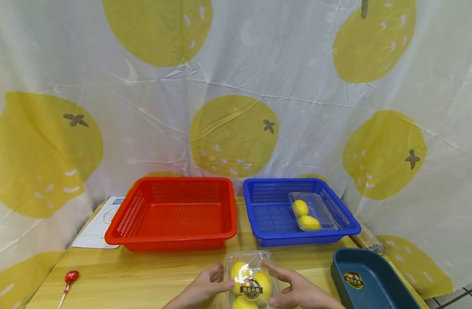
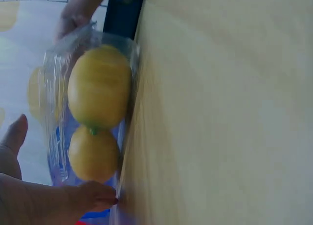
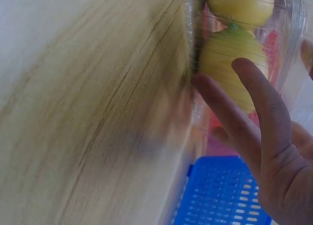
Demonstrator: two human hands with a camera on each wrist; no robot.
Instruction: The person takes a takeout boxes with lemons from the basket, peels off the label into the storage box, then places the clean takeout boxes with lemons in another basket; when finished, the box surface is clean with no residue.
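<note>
A clear plastic clamshell box (image 1: pixel 229 259) with several yellow lemons (image 1: pixel 262 283) inside and a dark fruit sticker (image 1: pixel 251 289) on its lid lies on the wooden table, at the bottom centre of the head view. At its left side is my left hand (image 1: pixel 205 286), thumb reaching to the lid's edge. My right hand (image 1: pixel 297 288) is at the right side, its index finger extended toward the far corner. The right wrist view shows straight fingers (image 3: pixel 266 105) against the box wall. From the left wrist view, two lemons (image 2: pixel 100 87) show through the side, with fingertips (image 2: pixel 100 196) by one end.
Behind the box stand a red basket (image 1: pixel 170 238) and a blue basket (image 1: pixel 297 238); the blue one holds another clear box (image 1: pixel 324 210) with two lemons. A dark teal tray (image 1: pixel 379 274) is at the right. A red lollipop (image 1: pixel 71 277) and a white sheet (image 1: pixel 94 231) lie left.
</note>
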